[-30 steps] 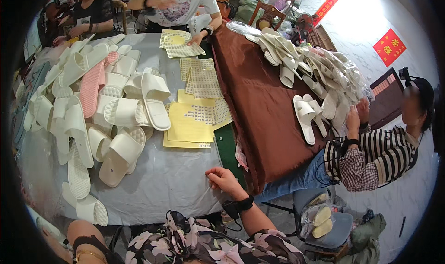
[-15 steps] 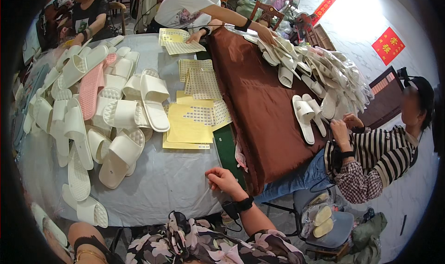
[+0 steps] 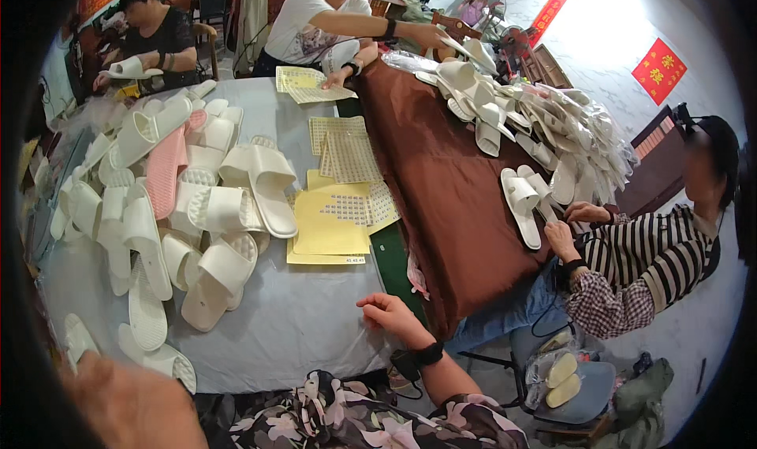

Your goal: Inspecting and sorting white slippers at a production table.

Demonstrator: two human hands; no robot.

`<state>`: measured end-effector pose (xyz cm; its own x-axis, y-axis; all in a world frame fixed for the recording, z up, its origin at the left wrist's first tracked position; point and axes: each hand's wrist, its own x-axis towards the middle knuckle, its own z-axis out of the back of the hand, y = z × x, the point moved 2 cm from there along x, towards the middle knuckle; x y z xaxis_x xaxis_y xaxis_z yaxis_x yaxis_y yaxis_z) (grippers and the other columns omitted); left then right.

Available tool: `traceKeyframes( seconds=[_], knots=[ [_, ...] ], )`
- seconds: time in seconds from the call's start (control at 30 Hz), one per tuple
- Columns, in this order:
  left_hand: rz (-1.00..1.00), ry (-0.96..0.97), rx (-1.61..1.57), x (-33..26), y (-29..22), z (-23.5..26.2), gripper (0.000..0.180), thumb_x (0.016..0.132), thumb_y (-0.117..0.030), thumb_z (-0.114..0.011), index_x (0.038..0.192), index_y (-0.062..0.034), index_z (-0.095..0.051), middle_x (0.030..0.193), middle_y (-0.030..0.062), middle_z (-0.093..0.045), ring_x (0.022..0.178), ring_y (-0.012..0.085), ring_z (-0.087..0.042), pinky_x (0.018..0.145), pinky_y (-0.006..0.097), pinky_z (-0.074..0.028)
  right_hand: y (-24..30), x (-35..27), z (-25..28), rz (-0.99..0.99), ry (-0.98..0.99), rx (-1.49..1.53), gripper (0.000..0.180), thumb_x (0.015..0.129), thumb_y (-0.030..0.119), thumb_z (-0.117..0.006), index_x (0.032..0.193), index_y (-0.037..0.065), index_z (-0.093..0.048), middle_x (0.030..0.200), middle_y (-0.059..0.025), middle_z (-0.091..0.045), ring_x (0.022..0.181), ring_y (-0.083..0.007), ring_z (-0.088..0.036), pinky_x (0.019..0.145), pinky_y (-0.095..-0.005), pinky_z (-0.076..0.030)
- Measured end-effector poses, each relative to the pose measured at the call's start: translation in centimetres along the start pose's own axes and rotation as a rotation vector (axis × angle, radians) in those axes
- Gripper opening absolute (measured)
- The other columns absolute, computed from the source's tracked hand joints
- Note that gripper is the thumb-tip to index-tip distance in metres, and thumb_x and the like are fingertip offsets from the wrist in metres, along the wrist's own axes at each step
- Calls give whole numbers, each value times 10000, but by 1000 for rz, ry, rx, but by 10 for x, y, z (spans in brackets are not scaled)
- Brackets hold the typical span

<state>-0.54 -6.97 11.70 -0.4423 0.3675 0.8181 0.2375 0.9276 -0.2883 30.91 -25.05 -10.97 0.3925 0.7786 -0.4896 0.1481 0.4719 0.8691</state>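
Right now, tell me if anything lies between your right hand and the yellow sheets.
Nothing visible does. The right hand rests on bare grey tablecloth, and only open cloth separates it from the yellow sheets. The white slippers lie off to the left, outside that path.

— How's the light?
— Bright and even, daylight strongest at the far right, where the pale floor washes out to glare. Shadows are soft.
— Sharpness?
— Clear in the middle. The near left is a blurred, out-of-focus shape; straight edges bend toward the dark round rim.
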Motion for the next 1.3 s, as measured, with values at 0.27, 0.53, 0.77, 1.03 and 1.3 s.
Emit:
traceKeyframes(
  seconds=[0.27,0.53,0.77,1.03,1.3],
  knots=[
    [1451,735,-302,-128,72,-21,136,965,-122,-552,1022,-9,-602,1113,135,-665,998,170,-620,909,333,-488,129,-29,-32,577,-39,339,150,973,118,-553,1035,9,-635,738,14,-571,628,-54,-507,572,-208,-411],
    [2358,977,-701,-255,25,-31,265,974,-185,-567,1206,-57,-550,1206,100,-614,1035,145,-594,912,323,-480,203,-36,-165,907,306,271,138,970,40,-519,1058,-6,-615,740,1,-559,645,-63,-498,588,-211,-409],
    [2361,1037,-827,-261,8,-4,257,972,-201,-569,1184,-55,-560,1159,91,-623,1005,143,-604,889,320,-492,190,-44,-212,1354,347,-254,162,810,-34,-663,956,36,-654,755,-91,-617,612,-236,-595,547,-310,-467],
    [2279,1092,-889,-254,0,14,251,970,-219,-570,1159,-53,-572,1106,81,-635,971,140,-616,863,317,-505,167,-52,-241,1413,395,-423,149,795,38,-676,939,58,-642,721,-79,-591,622,-273,-596,546,-357,-477],
    [2181,1128,-847,-247,16,26,249,968,-236,-571,1135,-52,-584,1053,71,-646,937,137,-628,836,313,-519,157,-51,-225,1398,434,-480,178,785,30,-677,957,64,-648,734,-80,-603,619,-266,-598,534,-352,-475]
  ],
)
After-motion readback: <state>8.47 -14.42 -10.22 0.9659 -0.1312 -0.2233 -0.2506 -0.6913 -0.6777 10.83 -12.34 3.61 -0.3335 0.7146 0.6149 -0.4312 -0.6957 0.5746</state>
